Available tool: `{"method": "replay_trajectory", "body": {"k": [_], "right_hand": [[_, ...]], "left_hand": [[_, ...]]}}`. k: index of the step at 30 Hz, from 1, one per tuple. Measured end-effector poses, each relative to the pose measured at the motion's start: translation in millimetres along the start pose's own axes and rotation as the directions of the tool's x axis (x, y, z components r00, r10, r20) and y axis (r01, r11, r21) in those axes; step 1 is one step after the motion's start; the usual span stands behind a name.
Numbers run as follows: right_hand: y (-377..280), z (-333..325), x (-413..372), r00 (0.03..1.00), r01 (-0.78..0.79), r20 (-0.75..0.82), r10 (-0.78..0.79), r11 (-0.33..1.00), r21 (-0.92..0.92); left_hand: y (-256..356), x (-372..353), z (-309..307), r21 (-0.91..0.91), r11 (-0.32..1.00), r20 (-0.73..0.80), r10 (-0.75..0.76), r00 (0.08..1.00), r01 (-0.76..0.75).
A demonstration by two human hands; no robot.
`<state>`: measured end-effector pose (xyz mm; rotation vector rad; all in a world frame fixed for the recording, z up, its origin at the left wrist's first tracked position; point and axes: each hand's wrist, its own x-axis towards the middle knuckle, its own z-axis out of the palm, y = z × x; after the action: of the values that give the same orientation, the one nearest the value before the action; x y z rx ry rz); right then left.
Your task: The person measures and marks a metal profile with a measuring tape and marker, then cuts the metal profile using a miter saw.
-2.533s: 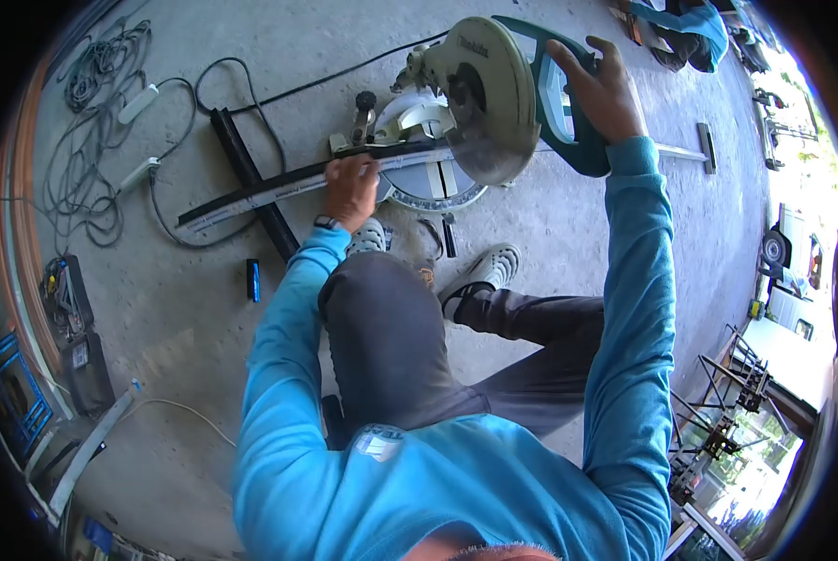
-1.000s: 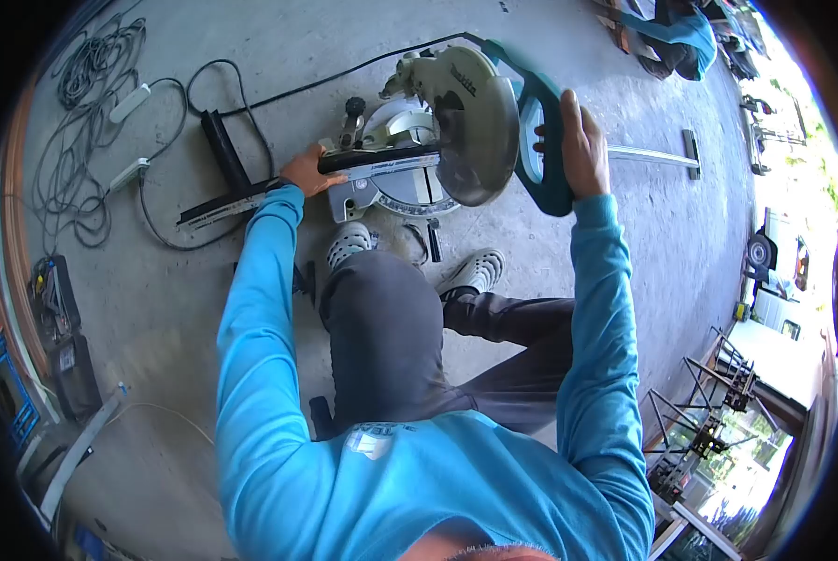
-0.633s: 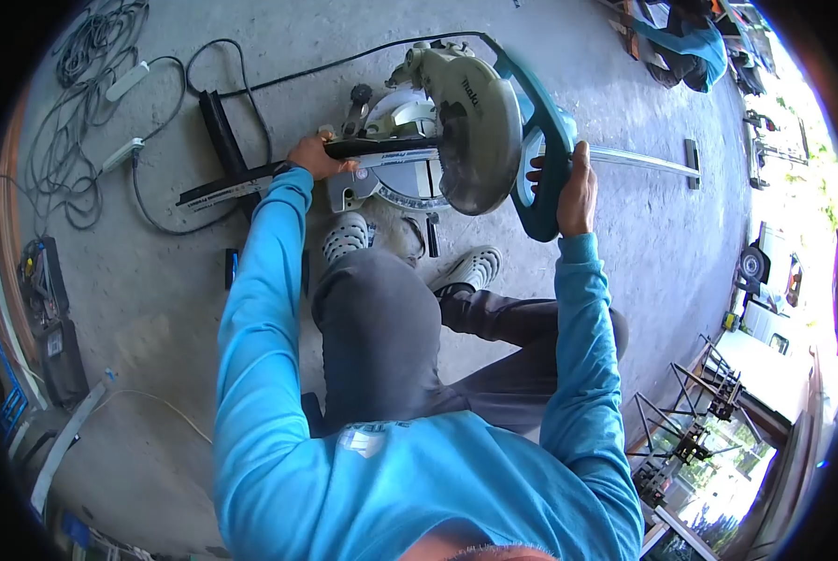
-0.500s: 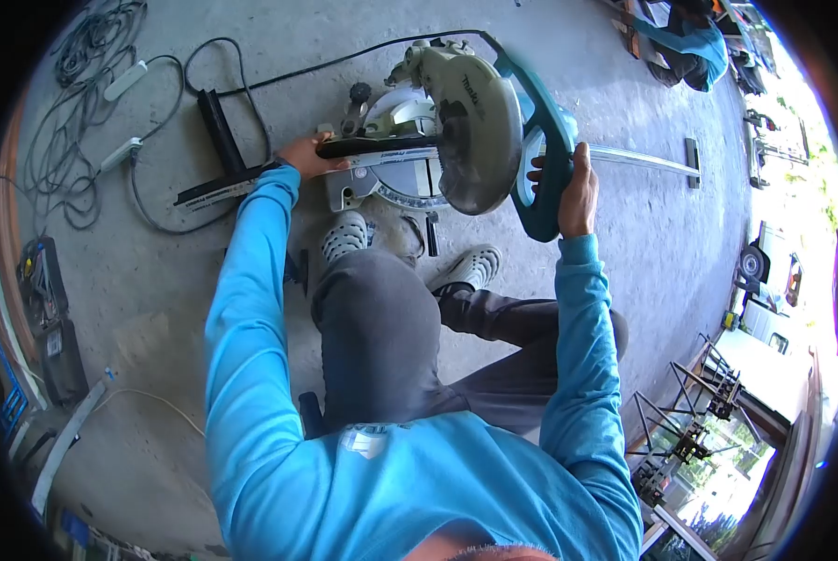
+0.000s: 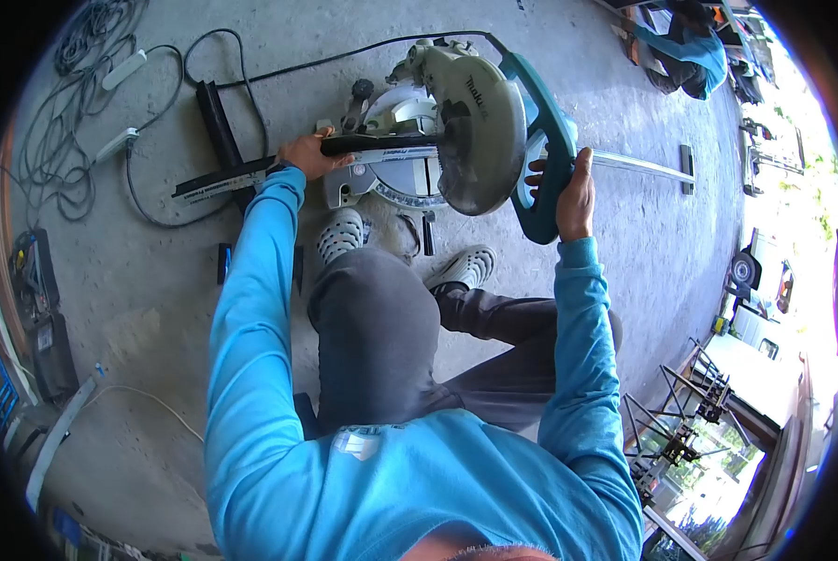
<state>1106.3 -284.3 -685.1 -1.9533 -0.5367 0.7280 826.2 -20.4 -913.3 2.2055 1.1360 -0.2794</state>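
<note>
Though apart, hands clamped: left on strip, right on saw handle (blade hidden).

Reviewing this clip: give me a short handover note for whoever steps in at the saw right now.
Left hand: closed on the long strip, holding it against the mitre saw.
Right hand: gripping the saw handle.
The blade guard sits low over the strip, which runs out to both sides across the floor.
Done: strip positioned and held.
Left: the guard hides whether the cut is through. Probably finish it, then raise the head.
</note>
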Motion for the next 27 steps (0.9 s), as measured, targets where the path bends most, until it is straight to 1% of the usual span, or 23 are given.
{"method": "replay_trajectory", "body": {"k": [1,4,10,13,18,21,27], "right_hand": [[-2,1,0,1.000,-0.004,0.013,0.004,1.000,0.000],[-10,9,-9,0.998,-0.045,-0.048,0.047,0.999,0.028],[-10,6,-7,0.999,0.009,-0.046,-0.012,0.998,-0.065],[-10,6,-4,0.998,0.010,-0.061,-0.014,0.998,-0.068],[1,11,-11,0.993,0.036,-0.111,-0.046,0.995,-0.088],[10,13,-15,0.990,0.059,-0.120,-0.071,0.994,-0.096],[21,16,-18,0.989,0.057,-0.131,-0.064,0.997,-0.059]], "left_hand": [[-2,1,3,0.008,1.000,-0.004,0.007,1.000,-0.007],[-5,9,8,0.033,0.999,-0.027,0.014,1.000,-0.013],[-4,5,10,0.046,0.999,-0.030,0.007,1.000,-0.006],[-5,8,9,0.039,0.999,-0.021,0.027,0.999,-0.026],[1,1,3,0.070,0.997,-0.013,-0.021,1.000,0.022],[1,1,1,0.013,0.999,0.025,-0.044,0.999,0.044],[4,-2,-4,-0.001,0.999,0.030,-0.043,0.999,0.043]]}}
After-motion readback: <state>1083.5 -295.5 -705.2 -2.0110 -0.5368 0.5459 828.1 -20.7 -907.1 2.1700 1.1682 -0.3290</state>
